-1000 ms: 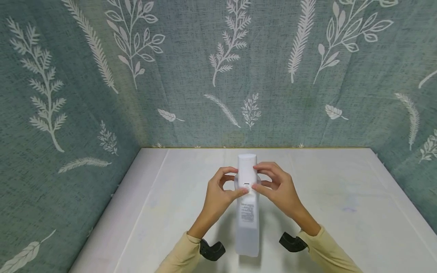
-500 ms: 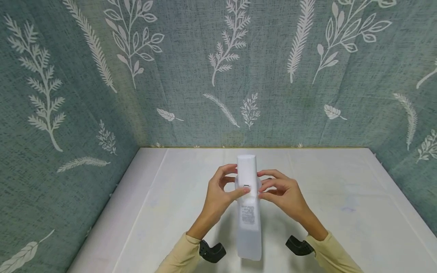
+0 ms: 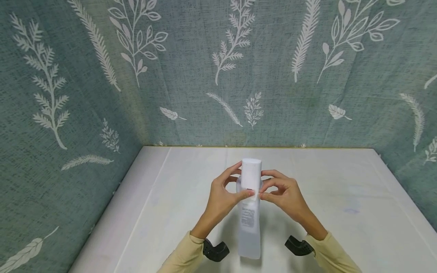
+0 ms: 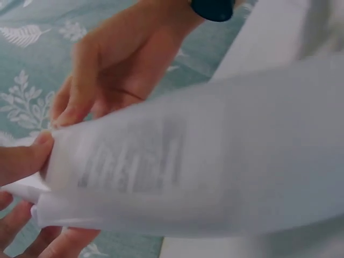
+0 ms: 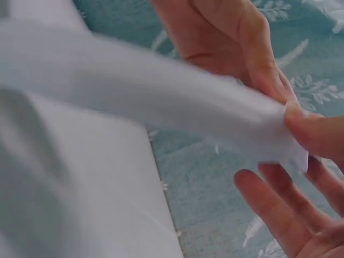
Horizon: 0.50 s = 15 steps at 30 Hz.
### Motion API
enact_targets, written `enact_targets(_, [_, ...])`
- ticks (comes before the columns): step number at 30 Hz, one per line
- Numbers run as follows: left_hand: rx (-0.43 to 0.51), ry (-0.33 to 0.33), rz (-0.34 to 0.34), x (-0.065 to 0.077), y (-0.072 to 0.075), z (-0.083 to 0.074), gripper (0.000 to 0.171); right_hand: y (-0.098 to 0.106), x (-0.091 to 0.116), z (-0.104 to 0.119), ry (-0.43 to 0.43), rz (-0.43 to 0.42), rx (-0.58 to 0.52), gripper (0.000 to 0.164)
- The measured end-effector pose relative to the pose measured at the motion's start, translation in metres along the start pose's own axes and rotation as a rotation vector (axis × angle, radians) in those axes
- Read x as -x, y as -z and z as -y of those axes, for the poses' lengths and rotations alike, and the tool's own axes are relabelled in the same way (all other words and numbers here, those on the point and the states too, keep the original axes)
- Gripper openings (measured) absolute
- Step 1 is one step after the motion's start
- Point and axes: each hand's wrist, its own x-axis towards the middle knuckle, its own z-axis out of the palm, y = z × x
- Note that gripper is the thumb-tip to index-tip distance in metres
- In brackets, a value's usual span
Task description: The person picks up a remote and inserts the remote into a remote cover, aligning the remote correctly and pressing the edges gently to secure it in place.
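Note:
A long white device [image 3: 252,173] with a rounded end and a small dark slot stands between my hands, its lower part in a frosted plastic sleeve [image 3: 249,242]. Printed small text [image 4: 134,156] shows on the sleeved part in the left wrist view. My left hand [image 3: 222,196] grips the device from the left, thumb on its face near the slot and fingers round its far side. On the right edge my right hand [image 3: 290,197] pinches the sleeve between thumb and fingers. In the right wrist view the sleeve [image 5: 177,97] ends right at the right thumb [image 5: 317,131].
A white table [image 3: 164,212] lies under the hands, its back edge against a green leaf-patterned cloth [image 3: 191,76] that also hangs at both sides. Black wrist mounts [image 3: 216,251] sit below the pale yellow sleeves' cuffs [image 3: 196,242].
My right hand has moved from the device's face near the slot out to its right edge. My left hand keeps its grip; the device has tipped slightly.

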Motion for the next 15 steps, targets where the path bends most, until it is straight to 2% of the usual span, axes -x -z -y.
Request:
enact_targets(3, [-0.018, 0.002, -0.02, 0.001, -0.002, 0.001, 0.07, -0.004, -0.001, 0.0, -0.023, -0.006, -0.031, 0.016])
enact_targets(5, [0.001, 0.001, -0.023, 0.001, -0.004, 0.002, 0.067, -0.007, -0.002, -0.001, -0.051, -0.05, -0.041, 0.02])
enact_targets(10, [0.184, 0.032, 0.013, 0.002, -0.006, 0.007, 0.049, -0.007, -0.005, 0.002, -0.104, -0.216, -0.072, 0.029])
enact_targets(13, [0.268, 0.044, 0.031, 0.004, -0.005, 0.013, 0.037, -0.005, -0.008, 0.006, -0.101, -0.238, -0.134, 0.036])
enact_targets(15, [0.281, 0.026, 0.029, 0.005, -0.006, 0.016, 0.029, -0.003, -0.009, 0.008, -0.086, -0.229, -0.159, 0.04])
